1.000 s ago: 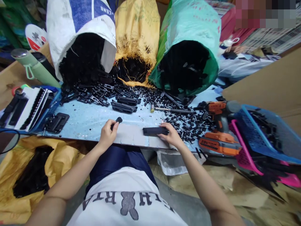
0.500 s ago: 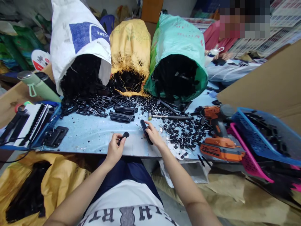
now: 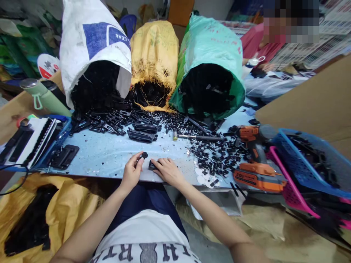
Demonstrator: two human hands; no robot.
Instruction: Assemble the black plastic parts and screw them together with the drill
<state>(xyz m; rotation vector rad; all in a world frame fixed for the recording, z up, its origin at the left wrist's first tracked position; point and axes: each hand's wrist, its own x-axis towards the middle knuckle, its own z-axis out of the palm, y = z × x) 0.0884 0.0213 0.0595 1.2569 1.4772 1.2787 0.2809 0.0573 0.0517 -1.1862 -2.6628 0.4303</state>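
Seemingly mid-positioning, left hand (image 3: 132,173) pinches a round-ended black plastic piece (image 3: 144,155); right hand (image 3: 168,171), grip unclear, covers a black part (image 3: 151,166) next needing alignment.

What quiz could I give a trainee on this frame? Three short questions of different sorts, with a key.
1. What does the left hand hold?
2. True or false: the right hand grips the drill.
3. Which colour is the middle one of the three sacks standing beyond the hands?
A) white
B) yellow
C) green

Key:
1. A small round-ended black part.
2. False; the hand is over a dark piece, and the drill lies apart from it, off to the right.
3. B
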